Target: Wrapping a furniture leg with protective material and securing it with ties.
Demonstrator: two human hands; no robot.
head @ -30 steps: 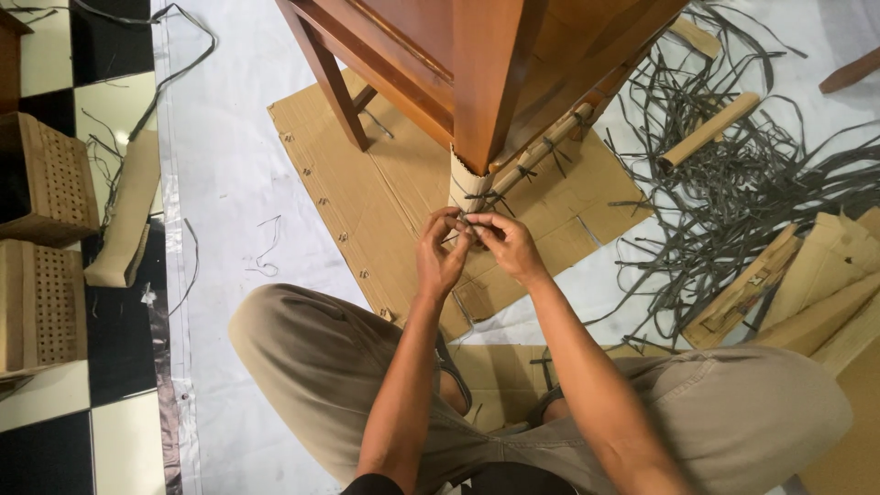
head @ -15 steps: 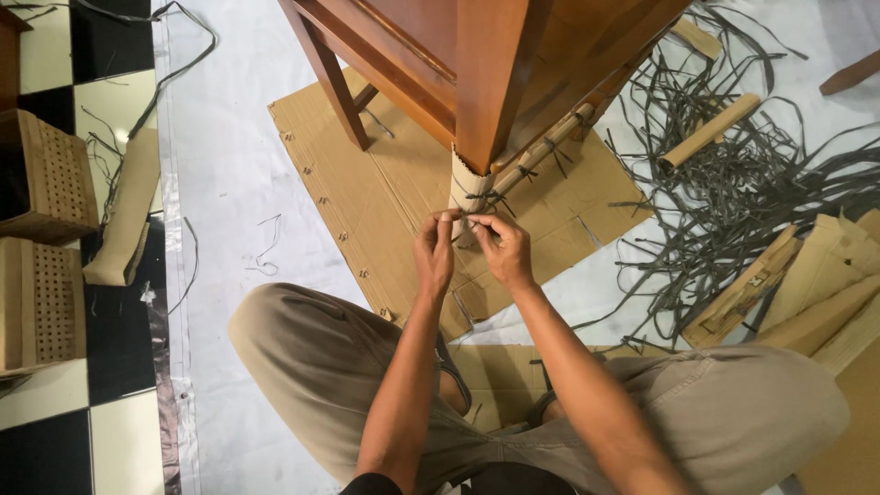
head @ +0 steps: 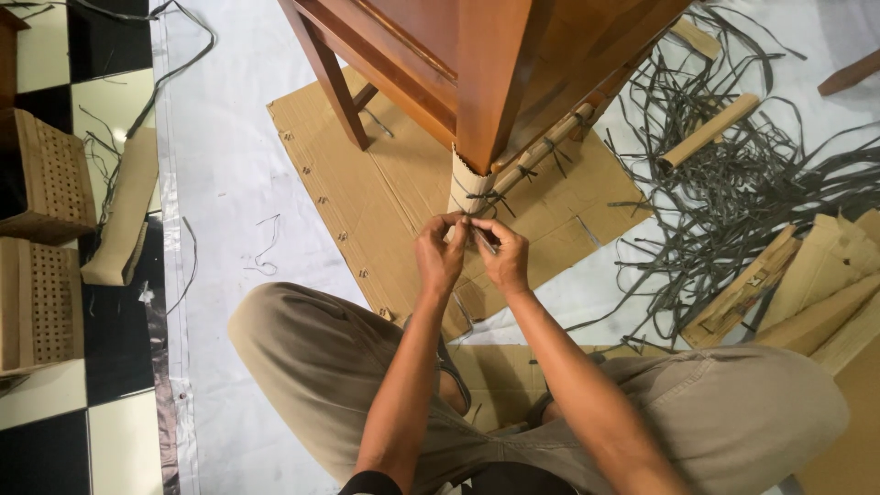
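Observation:
A brown wooden table leg (head: pixel 490 82) stands on flat cardboard, its foot wrapped in a cardboard sleeve (head: pixel 469 188) bound with dark plastic strap. My left hand (head: pixel 440 255) and my right hand (head: pixel 502 255) meet just below the sleeve. Both pinch a thin dark strap (head: pixel 483 238) at the foot of the leg; its end sticks out between my right fingers. My bent knees in beige trousers fill the bottom of the view.
A flat cardboard sheet (head: pixel 385 202) lies on white plastic sheeting. A tangle of dark strap offcuts (head: pixel 733 192) and cardboard pieces (head: pixel 807 284) lie at the right. Perforated wooden boxes (head: pixel 41 179) stand on the checkered floor at the left. A second table leg (head: pixel 330 82) stands behind.
My hands have slipped slightly lower and closer to me along the strap. The strap end now shows between my right fingers. Nothing else has moved.

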